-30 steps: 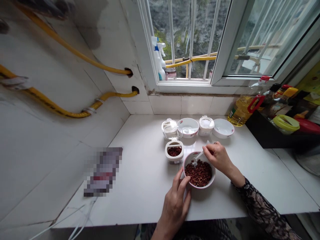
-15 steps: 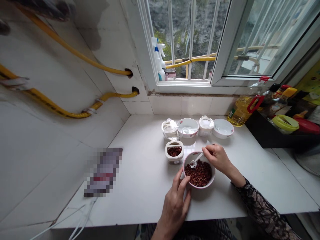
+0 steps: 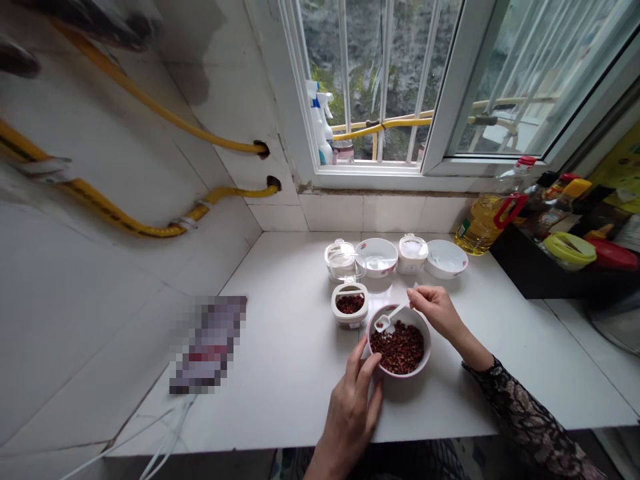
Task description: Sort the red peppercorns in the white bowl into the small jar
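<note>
Reddish-brown dried peppercorns (image 3: 397, 348) fill the lower part of a pink-rimmed white ceramic bowl (image 3: 425, 353), which stands on the white bench (image 3: 280, 393) just beside an open square jar (image 3: 349, 318) of the same peppercorns. Right hand (image 3: 435, 312): fingers (image 3: 418, 293) pinched together on the handle of a small white plastic spoon (image 3: 393, 315), scoop above the peppercorns. Left hand (image 3: 350, 417): fingers (image 3: 369, 355) curled over the bowl's rim. Handling: the bowl is probably rigid, smooth and breakable, best taken by the rim; the peppercorns appear light, dry and loose, apt to scatter; the thin spoon is best held by its handle.
</note>
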